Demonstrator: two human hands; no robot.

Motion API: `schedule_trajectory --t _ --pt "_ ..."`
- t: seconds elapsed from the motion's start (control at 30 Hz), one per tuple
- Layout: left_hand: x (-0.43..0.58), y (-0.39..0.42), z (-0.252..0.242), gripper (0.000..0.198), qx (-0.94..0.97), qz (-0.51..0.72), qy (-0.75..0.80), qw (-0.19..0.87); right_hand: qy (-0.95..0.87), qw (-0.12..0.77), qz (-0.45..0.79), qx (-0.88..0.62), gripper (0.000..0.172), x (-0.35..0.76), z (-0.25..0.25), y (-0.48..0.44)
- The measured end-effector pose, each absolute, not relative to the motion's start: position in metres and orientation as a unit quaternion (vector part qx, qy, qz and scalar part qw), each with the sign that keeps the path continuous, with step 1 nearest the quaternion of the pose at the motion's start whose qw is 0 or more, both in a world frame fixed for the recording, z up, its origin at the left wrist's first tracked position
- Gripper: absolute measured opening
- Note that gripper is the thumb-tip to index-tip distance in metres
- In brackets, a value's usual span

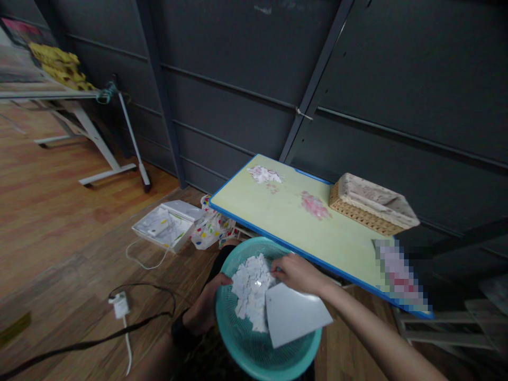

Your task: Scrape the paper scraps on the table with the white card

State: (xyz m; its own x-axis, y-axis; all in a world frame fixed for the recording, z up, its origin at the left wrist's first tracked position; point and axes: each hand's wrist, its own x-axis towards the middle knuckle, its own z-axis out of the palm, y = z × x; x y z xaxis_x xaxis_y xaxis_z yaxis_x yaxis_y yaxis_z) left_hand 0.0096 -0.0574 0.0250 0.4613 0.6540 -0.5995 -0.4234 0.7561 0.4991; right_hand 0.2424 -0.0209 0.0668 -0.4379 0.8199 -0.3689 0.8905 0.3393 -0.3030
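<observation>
A teal plastic colander basket [232, 346] sits in front of me, low over my lap. My left hand [206, 301] grips its left rim, the thumb over the edge. Inside lies a heap of small white torn pieces [251, 291], which look like paper. A larger flat grey-white sheet [296, 315] leans across the basket's right side, jutting over the rim. Above that sheet, my right hand [296, 272] reaches in from the right, its fingers curled together at the edge of the heap. What those fingers hold, if anything, is hidden.
A low table [273, 211] with a blue edge stands just beyond the basket. On it are a pile of white scraps [264, 174], pink pieces [315, 205] and a lined wicker basket [367, 211]. An opened white box [162, 227], cables and a plug [119, 305] lie on the floor at left.
</observation>
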Motion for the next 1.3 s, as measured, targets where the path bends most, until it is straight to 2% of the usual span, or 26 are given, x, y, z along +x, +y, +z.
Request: schedule_trajectory --t 0.2,0.5,0.67,0.73,0.8,0.87,1.0,1.07,1.13,1.3 --pt "0.004 -0.055 0.018 0.014 0.145 0.344 0.455 0.809 0.801 -0.053 -0.276 0.528 0.032 0.262 0.108 -0.009" --pt "0.002 -0.051 0.015 0.015 0.138 0.346 0.46 0.806 0.621 -0.206 -0.372 0.658 0.047 0.317 0.146 -0.003" --pt "-0.003 -0.049 0.011 0.016 0.133 0.347 0.446 0.814 0.57 -0.345 -0.339 0.665 0.047 0.341 0.143 0.016" --pt "-0.006 -0.05 0.011 0.015 0.136 0.357 0.433 0.817 0.568 -0.395 -0.289 0.662 0.046 0.344 0.142 0.023" --pt "-0.008 -0.052 0.011 0.014 0.139 0.375 0.422 0.814 0.587 -0.403 -0.221 0.666 0.044 0.34 0.142 0.023" --pt "-0.009 -0.055 0.011 0.016 0.142 0.389 0.413 0.811 0.641 -0.352 -0.158 0.664 0.041 0.328 0.142 0.015" --pt "-0.008 -0.056 0.012 0.017 0.145 0.391 0.414 0.809 0.78 -0.117 -0.129 0.601 0.045 0.282 0.125 -0.008" --pt "-0.006 -0.057 0.015 0.018 0.145 0.385 0.421 0.809 0.844 0.014 -0.153 0.514 0.035 0.261 0.105 -0.015" --pt "-0.004 -0.057 0.017 0.018 0.147 0.374 0.421 0.813 0.857 0.104 -0.144 0.483 0.028 0.245 0.085 -0.018" --pt "0.0 -0.059 0.017 0.019 0.154 0.342 0.409 0.832 0.86 0.175 -0.124 0.462 0.025 0.233 0.06 -0.015"
